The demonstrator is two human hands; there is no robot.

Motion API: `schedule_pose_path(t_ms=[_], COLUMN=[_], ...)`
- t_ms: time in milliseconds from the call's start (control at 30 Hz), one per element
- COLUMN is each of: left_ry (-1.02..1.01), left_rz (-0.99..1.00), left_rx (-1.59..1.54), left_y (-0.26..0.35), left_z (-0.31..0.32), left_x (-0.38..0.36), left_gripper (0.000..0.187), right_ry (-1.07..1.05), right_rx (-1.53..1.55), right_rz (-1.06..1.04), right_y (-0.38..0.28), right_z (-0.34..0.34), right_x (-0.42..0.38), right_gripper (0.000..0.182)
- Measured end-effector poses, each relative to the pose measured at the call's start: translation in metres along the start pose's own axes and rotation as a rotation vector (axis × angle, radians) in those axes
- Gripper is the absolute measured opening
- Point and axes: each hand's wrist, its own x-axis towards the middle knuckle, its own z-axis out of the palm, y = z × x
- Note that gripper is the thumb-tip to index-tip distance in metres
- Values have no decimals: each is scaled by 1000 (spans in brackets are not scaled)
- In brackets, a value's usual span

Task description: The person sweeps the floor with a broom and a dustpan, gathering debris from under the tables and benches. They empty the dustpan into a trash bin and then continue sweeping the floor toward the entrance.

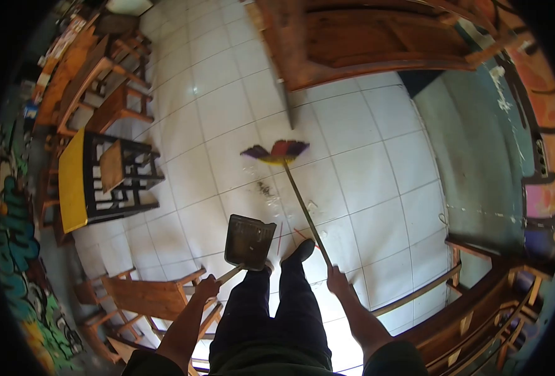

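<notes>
My left hand (207,287) is closed round the short pale handle of a dark dustpan (250,241), which is held low by my feet. My right hand (337,280) grips the long thin stick of a broom (299,199). The broom's purple, red and yellow bristles are spread on the white tiled floor ahead. Between broom head and dustpan lies a small heap of dark dirt (264,188) with some clear scraps. Red straw-like sticks (280,238) lie close to my shoes.
A yellow-backed black chair (74,182) and wooden chairs stand at the left. Large wooden furniture (365,44) is at the top right. A wooden table (146,296) sits lower left, and a wooden bench (472,319) lower right. Painted walls run along both sides.
</notes>
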Motion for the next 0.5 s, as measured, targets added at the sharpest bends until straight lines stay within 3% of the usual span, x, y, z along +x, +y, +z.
schedule_pose_path(t_ms=[33,67,100,167,267,333,400,433,500], left_ry=[52,54,85,33,115,94,46,68,59], left_rz=[91,89,-21,-282,-238,-250,-300,-146,-76], left_rx=[123,106,-41,-288,-376,-472,-518,-382,-483], left_y=[-15,-18,-35,18,-7,-19,-30,-33,-54], left_z=[17,24,51,-7,32,52,67,64,89], left_x=[-4,-11,-10,-55,-69,-77,-84,-91,-95], left_gripper=[36,38,42,44,41,41,40,38,27], right_ry=[-103,-93,-81,-72,-136,-256,-424,-440,-567], right_rx=[195,146,98,86,95,121,14,-52,-178], right_rz=[100,60,20,-86,22,165,60,22,49], right_y=[-19,-37,-54,-79,-119,-153,-149,-139,-110], right_z=[-20,-32,-40,-31,-23,-59,-55,-43,-26], right_x=[31,61,88,141,206,213,202,188,141], right_gripper=[21,21,23,23,24,26,27,27,30])
